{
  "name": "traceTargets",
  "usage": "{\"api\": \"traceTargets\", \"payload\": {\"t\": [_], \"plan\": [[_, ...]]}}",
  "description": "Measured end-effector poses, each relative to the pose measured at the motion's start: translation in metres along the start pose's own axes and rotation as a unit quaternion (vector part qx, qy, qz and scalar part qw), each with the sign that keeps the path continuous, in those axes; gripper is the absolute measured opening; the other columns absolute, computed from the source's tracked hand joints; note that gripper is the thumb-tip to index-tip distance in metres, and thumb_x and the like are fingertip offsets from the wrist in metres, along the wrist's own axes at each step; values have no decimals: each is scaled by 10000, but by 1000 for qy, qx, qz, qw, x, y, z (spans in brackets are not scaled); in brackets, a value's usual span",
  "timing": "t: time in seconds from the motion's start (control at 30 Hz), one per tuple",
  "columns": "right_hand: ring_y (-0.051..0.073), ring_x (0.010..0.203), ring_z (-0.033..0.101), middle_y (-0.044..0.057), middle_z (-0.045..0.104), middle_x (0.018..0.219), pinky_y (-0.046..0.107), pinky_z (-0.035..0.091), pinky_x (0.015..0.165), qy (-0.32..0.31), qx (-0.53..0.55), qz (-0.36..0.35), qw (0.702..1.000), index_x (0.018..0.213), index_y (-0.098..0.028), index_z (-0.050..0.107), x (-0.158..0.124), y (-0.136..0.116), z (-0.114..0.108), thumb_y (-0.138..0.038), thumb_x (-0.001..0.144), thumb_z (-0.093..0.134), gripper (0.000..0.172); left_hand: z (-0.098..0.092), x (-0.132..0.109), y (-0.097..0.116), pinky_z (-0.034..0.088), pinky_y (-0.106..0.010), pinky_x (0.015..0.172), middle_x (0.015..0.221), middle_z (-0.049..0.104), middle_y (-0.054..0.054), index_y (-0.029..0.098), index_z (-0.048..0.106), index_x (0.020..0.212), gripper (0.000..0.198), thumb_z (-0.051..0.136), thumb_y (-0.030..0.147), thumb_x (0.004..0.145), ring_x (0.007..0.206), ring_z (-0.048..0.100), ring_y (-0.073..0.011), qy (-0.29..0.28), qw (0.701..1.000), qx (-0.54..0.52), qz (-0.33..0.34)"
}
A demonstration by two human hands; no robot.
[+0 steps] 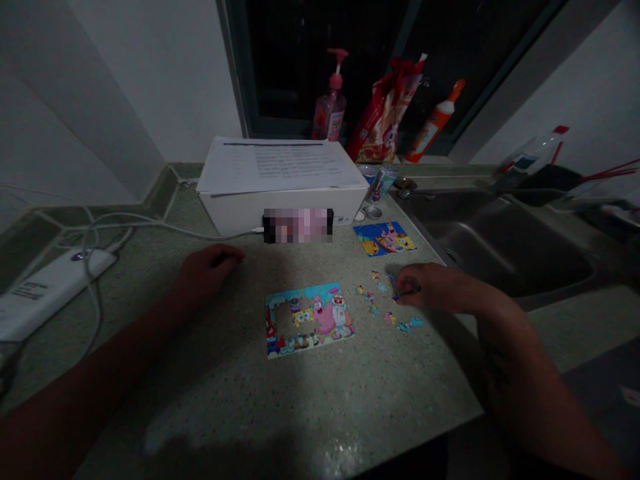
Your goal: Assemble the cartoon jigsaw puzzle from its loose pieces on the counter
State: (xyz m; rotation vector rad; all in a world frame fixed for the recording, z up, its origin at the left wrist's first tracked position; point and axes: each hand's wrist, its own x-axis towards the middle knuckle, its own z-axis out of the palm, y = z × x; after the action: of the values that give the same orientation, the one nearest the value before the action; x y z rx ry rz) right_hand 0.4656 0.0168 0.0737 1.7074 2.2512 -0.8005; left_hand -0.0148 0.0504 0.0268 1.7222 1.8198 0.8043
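A partly filled jigsaw puzzle [327, 320] with cartoon figures lies flat on the counter, a gap showing in its left half. Loose puzzle pieces [390, 319] are scattered to its right. Among them is my right hand [425, 287], its fingertips pinched on a small puzzle piece [395, 297] that is mostly hidden. My left hand [210, 270] rests on the counter left of the puzzle, fingers loosely curled, with nothing visible in them. Behind the loose pieces lies a picture card [384, 239] with similar cartoon figures.
A white box [285, 200] topped with printed paper stands behind, a phone [270, 227] leaning on it. Its cable [200, 235] runs left to a power strip [50, 283]. Cans [383, 183] stand by the sink [500, 240]; bottles and a red bag [385, 113] line the window.
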Motion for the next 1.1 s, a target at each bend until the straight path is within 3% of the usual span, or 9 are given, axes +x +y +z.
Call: {"api": "traceTargets", "payload": {"t": [0.47,0.9,1.1], "plan": [[254,855,724,62,786,949,374,514,755,-5,11,-24,1000,963,-235,758,3,-5,4,-302,866,740,120,0,-1,3,628,-412,986,982,867,-39,256,830,950,295,612,404,816,977,806,-291,-7,1000,0,1],[304,881,733,126,809,987,426,518,756,27,1,11,1000,998,-218,787,3,3,5,-359,857,773,200,1,-1,4,624,-395,960,970,867,-43,255,820,935,279,605,382,810,971,803,-281,-10,1000,-13,6],[291,854,726,76,805,956,416,533,737,26,-13,-1,1000,967,-258,779,4,6,5,-407,850,774,190,1,-1,3,627,-398,959,957,867,-33,260,821,919,263,615,379,808,944,801,-273,-7,1000,-8,1]]}}
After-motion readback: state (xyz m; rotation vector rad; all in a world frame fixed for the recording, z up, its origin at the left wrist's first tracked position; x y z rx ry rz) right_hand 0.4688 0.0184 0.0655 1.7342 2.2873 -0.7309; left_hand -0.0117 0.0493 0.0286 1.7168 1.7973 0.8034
